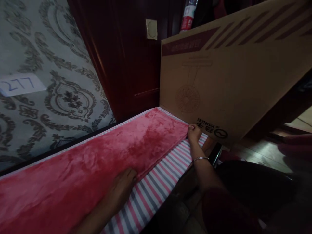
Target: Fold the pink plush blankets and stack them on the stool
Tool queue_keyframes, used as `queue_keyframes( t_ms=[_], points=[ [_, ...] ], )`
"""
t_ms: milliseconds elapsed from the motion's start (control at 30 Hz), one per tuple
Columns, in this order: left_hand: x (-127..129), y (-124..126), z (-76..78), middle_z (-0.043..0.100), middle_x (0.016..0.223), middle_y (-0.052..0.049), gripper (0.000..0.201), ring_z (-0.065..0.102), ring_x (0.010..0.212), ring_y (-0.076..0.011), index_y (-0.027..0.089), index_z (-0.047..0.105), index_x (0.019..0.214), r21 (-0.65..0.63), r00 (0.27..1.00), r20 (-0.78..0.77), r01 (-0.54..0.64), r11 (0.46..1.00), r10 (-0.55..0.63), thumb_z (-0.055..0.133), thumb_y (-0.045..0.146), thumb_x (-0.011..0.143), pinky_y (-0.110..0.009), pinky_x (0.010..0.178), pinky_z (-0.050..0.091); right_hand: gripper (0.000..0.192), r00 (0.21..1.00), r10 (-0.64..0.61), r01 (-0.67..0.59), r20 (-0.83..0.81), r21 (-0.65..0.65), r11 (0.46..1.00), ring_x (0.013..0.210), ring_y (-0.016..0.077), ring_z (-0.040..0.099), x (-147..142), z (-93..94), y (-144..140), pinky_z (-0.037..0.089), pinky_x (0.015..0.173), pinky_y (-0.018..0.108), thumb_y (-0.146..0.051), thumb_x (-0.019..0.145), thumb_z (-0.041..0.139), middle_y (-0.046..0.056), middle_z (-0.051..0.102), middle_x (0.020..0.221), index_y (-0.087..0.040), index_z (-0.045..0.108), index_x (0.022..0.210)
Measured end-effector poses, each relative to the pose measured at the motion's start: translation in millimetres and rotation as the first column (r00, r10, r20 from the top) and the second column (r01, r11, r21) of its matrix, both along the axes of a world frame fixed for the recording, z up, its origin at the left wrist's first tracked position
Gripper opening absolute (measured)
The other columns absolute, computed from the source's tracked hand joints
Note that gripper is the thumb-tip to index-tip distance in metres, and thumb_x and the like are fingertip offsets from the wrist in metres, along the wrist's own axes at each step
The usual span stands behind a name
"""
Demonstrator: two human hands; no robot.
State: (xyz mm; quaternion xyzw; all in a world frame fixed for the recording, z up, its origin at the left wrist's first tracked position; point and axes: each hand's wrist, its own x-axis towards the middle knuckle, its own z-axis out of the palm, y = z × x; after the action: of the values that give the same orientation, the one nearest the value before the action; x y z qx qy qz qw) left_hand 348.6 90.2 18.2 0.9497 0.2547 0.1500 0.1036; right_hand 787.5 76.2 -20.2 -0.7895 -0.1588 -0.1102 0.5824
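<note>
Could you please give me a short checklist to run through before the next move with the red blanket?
1. Right hand pinching the red blanket at its far corner: ok.
2. Left hand flat on the blanket's near edge: ok.
3. Blanket smooth between the hands: ok.
4. Striped sheet showing evenly beside the blanket: ok.
5. Cardboard box apart from the corner: not ok, it stands right against it.
</note>
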Motion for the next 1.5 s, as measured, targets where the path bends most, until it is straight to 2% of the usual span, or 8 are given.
queue_keyframes(
  t_ms=[267, 400, 500, 633, 800, 967, 1133, 1500],
  points=[
    [13, 6, 33.7, 0.068, 0.079, -0.002, 0.027, 0.063, 0.069, -0.0160, 0.023, 0.060, 0.081, -0.181, 0.991, -0.002, 0.130, 0.975, -0.132, 0.042, 0.031, 0.099, -0.029, 0.064, 0.049, 0.036, 1.000, 0.017, -0.017, -0.015, -0.006, 1.000, 0.080, 0.0262, 0.061, -2, 2.5, -1, 0.044, 0.075, 0.034, -0.031, 0.073, 0.045, 0.013, 0.073, 0.086, -0.015, 0.073, 0.087],
    [53, 31, 51.0, 0.070, 0.117, -0.009, 0.030, 0.066, 0.105, -0.0238, 0.024, 0.067, 0.113, -0.019, 0.979, -0.064, 0.192, 0.981, -0.193, 0.042, 0.030, 0.099, -0.040, 0.091, 0.053, 0.035, 1.000, 0.016, -0.016, -0.014, -0.007, 1.000, 0.080, 0.0264, 0.061, -2, 3.5, 0, 0.044, 0.075, 0.034, -0.032, 0.074, 0.045, 0.013, 0.073, 0.086, -0.015, 0.073, 0.086],
    [85, 47, 40.1, 0.044, 0.156, -0.012, 0.055, 0.039, 0.143, -0.0333, 0.026, 0.046, 0.148, 0.057, 0.953, -0.135, 0.281, 0.958, -0.272, 0.054, 0.034, 0.094, -0.057, 0.116, 0.032, 0.035, 1.000, 0.016, -0.016, -0.016, 0.004, 1.000, 0.079, 0.0261, 0.061, -3, 3.7, 0, 0.044, 0.073, 0.033, -0.034, 0.073, 0.045, 0.012, 0.073, 0.084, -0.017, 0.073, 0.085],
    [104, 49, 16.1, 0.023, 0.165, -0.012, 0.077, 0.019, 0.151, -0.0386, 0.027, 0.028, 0.157, -0.039, 0.893, -0.279, 0.358, 0.933, -0.354, 0.059, 0.048, 0.090, -0.067, 0.119, 0.017, 0.036, 1.000, 0.016, -0.016, -0.014, 0.020, 1.000, 0.077, 0.0261, 0.061, -3, 2.5, 1, 0.043, 0.070, 0.033, -0.037, 0.072, 0.046, 0.012, 0.073, 0.082, -0.017, 0.073, 0.084],
    [107, 63, 20.3, 0.043, 0.157, -0.010, 0.058, 0.040, 0.143, -0.0334, 0.031, 0.045, 0.149, -0.059, 0.902, -0.135, 0.406, 0.912, -0.410, 0.052, 0.049, 0.094, -0.058, 0.116, 0.034, 0.038, 1.000, 0.017, -0.017, -0.007, 0.031, 0.999, 0.073, 0.0257, 0.060, -3, 0.7, 2, 0.043, 0.068, 0.033, -0.041, 0.071, 0.045, 0.011, 0.073, 0.079, -0.018, 0.073, 0.082],
    [165, 146, 52.8, 0.057, 0.144, -0.012, 0.038, 0.048, 0.137, -0.0277, 0.021, 0.063, 0.129, -0.051, 0.994, 0.038, 0.104, 0.993, -0.103, 0.053, 0.025, 0.092, -0.048, 0.117, 0.034, 0.043, 1.000, 0.011, -0.011, 0.004, 0.036, 0.999, 0.069, 0.0256, 0.060, -4, 2.3, 3, 0.042, 0.064, 0.034, -0.047, 0.070, 0.043, 0.011, 0.072, 0.076, -0.018, 0.073, 0.081],
    [233, 244, 71.0, 0.054, 0.143, -0.020, 0.041, 0.050, 0.135, -0.0329, 0.011, 0.059, 0.130, -0.230, 0.951, 0.007, -0.299, 0.926, 0.309, 0.058, 0.022, 0.091, -0.047, 0.111, 0.040, 0.043, 1.000, 0.014, -0.014, 0.009, 0.029, 0.999, 0.068, 0.0262, 0.060, -3, 1.0, 4, 0.041, 0.062, 0.033, -0.049, 0.069, 0.043, 0.010, 0.071, 0.073, -0.019, 0.072, 0.080],
    [320, 313, 61.8, 0.065, 0.116, -0.007, 0.037, 0.065, 0.099, -0.0216, 0.015, 0.062, 0.119, -0.493, 0.898, -0.062, -0.407, 0.769, 0.435, 0.061, 0.042, 0.094, -0.041, 0.084, 0.057, 0.045, 0.999, 0.023, -0.021, -0.034, 0.041, 0.999, 0.067, 0.0272, 0.062, -3, 0.6, 4, 0.045, 0.063, 0.035, -0.054, 0.069, 0.044, 0.009, 0.072, 0.074, -0.021, 0.072, 0.082]
  ],
)
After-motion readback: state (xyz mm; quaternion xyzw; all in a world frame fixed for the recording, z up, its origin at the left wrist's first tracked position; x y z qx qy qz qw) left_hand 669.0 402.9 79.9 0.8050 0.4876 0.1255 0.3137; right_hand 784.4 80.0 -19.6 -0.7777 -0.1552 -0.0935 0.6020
